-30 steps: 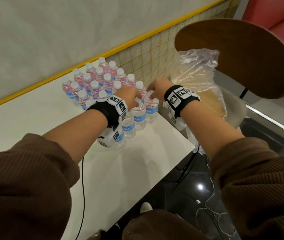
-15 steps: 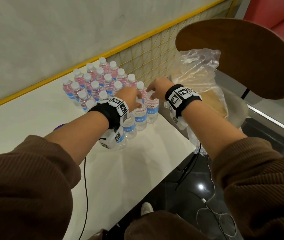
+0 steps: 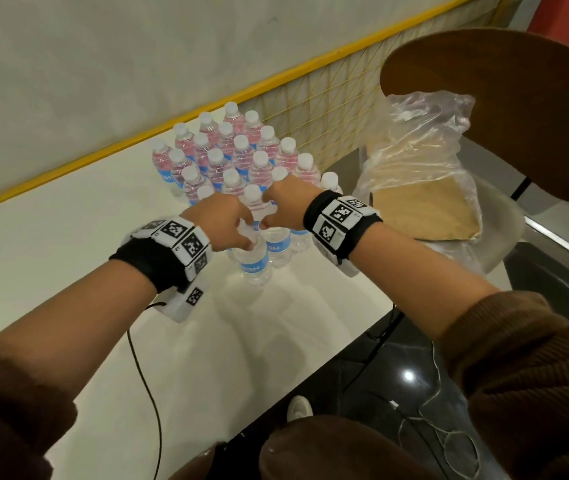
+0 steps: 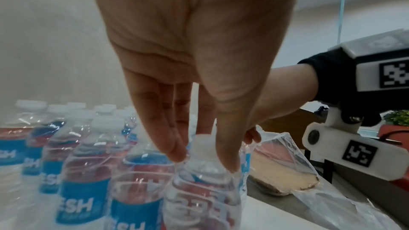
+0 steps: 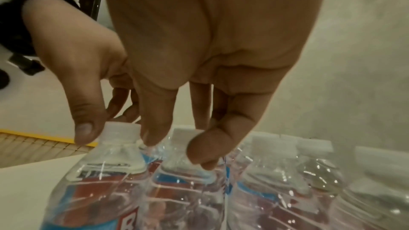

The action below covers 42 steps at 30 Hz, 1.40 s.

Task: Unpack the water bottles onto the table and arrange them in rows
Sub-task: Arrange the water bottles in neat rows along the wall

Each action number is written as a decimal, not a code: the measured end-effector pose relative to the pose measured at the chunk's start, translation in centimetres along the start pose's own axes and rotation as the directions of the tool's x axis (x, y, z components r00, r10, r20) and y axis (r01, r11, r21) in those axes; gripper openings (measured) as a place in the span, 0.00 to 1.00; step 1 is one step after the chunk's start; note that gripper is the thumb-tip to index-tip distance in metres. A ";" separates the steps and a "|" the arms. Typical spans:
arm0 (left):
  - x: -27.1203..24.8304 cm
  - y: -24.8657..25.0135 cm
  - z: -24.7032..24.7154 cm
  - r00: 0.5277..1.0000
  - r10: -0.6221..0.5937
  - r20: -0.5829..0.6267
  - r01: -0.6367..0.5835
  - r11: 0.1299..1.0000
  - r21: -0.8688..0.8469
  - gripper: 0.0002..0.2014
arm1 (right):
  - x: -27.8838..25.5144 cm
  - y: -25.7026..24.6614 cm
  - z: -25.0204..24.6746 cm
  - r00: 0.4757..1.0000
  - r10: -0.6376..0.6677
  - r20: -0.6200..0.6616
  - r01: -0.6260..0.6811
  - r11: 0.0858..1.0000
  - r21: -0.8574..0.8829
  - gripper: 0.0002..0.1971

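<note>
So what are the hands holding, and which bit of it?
Left hand pinches a water bottle at its neck; right hand pinches another bottle at its neck.

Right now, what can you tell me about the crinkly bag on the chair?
The bag is clear, thin, crumpled plastic. It stands open and slumped on the pale chair seat, right of the table. Something flat and tan lies inside. No bottles show in it, and neither hand touches it.

We wear brown ribbed sleeves point(image 3: 532, 372) pushed up our forearms, black wristbands point(image 3: 151, 263) carrying white blocks printed with black square markers point(image 3: 340, 213), and a thin black cable point(image 3: 148, 386) trailing from the left band.
</note>
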<state>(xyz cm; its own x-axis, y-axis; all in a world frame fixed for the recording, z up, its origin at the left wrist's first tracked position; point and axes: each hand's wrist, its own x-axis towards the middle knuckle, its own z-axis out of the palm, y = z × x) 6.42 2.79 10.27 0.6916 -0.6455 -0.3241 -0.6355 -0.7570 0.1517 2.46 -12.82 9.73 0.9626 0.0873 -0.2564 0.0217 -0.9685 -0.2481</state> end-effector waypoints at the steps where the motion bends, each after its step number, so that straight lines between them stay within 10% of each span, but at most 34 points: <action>1: -0.2 0.0 0.2 1.000 0.006 -0.011 -0.006 1.000 -0.015 0.15 | 0.3 -0.3 0.1 1.000 0.011 0.010 -0.011 1.000 -0.011 0.26; 17: -0.6 0.5 0.9 0.995 -0.022 -0.096 0.013 0.995 -0.099 0.22 | 0.1 -0.6 -0.2 1.000 0.022 0.007 -0.021 1.000 -0.020 0.22; 22: -0.7 0.6 1.0 0.993 -0.056 -0.106 0.051 0.998 -0.043 0.10 | 0.0 -0.2 -0.2 0.999 0.034 0.008 -0.034 0.999 0.008 0.23; 27: -0.3 1.3 1.6 0.978 -0.059 -0.200 0.047 0.997 -0.066 0.27 | -0.4 2.3 -1.6 0.974 0.172 -0.148 -0.142 0.971 0.190 0.20; 42: 3.5 3.7 1.4 0.980 0.041 -0.197 -0.051 0.998 -0.042 0.16 | 0.9 5.0 -0.4 0.966 0.231 -0.114 -0.219 0.970 0.109 0.20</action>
<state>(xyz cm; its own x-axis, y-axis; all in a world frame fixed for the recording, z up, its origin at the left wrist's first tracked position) 5.98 -2.13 8.38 0.7187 -0.6836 -0.1275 -0.6548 -0.7270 0.2070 3.51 -17.72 8.60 0.9659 -0.1661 -0.1987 -0.2193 -0.9326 -0.2867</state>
